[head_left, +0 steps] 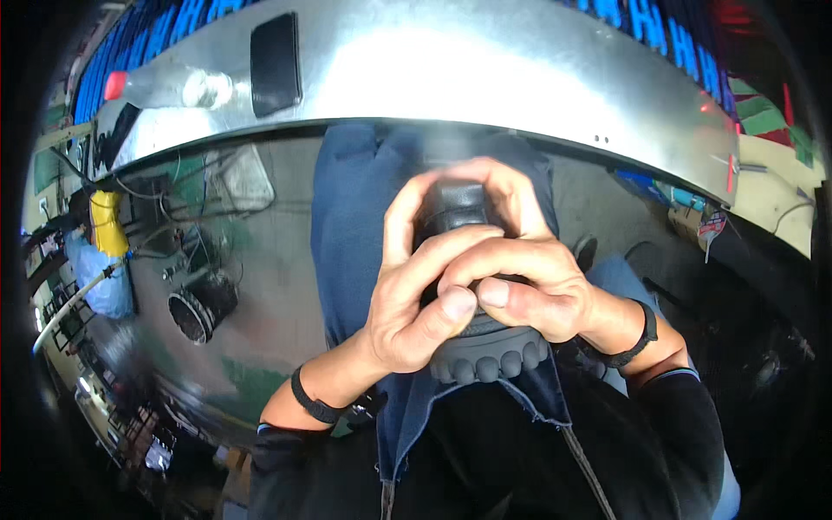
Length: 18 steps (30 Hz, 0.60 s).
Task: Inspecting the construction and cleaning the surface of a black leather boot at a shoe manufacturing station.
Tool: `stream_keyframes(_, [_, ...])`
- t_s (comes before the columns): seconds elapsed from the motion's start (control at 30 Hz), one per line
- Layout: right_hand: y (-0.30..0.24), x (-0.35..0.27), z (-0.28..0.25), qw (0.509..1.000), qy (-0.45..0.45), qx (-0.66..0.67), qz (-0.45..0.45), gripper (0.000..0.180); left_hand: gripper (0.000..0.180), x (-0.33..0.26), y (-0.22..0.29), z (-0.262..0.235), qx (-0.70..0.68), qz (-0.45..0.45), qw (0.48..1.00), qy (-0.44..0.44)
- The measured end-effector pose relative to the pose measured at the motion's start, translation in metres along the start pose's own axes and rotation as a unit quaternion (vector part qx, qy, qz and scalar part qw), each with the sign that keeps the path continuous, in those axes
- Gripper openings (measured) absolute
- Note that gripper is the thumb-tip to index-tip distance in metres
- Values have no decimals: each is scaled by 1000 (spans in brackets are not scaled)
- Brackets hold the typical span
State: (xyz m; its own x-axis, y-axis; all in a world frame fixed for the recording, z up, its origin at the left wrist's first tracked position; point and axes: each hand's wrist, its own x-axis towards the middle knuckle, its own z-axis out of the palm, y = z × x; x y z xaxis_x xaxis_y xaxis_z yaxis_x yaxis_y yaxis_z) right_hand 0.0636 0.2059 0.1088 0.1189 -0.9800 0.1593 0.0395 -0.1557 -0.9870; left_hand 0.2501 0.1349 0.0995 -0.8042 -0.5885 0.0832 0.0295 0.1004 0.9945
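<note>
A black shoe (pixel 458 206) is held over my lap between both hands. Its far end looks smooth and leathery; rounded rubber knobs line the near end. My left hand (pixel 414 305) wraps round its left side, thumb pressed on top. On the other side, my right hand (pixel 542 282) curls round it, with the thumb tip close to the left thumb. The fingers of both hands meet over the middle and cover most of it. Under the hands lies a dark blue denim apron (pixel 351 234). Each wrist wears a black band.
Beyond my knees runs a shiny metal worktop (pixel 520 78). A black phone (pixel 275 65) and a clear bottle (pixel 165 88) with a red cap lie on its left part. A dark bucket (pixel 204 308), cables and a blue bag (pixel 104 282) are on the left.
</note>
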Motion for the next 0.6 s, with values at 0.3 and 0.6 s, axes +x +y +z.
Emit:
stream_keyframes(0.3, [-27, -40, -3, 1000, 10, -12, 18, 27, 130, -70, -34, 4, 103, 134, 985, -28])
stream_keyframes(0.6, [-87, -83, -49, 971, 165, 136, 104, 73, 109, -34, 16, 20, 315, 96, 936, -123])
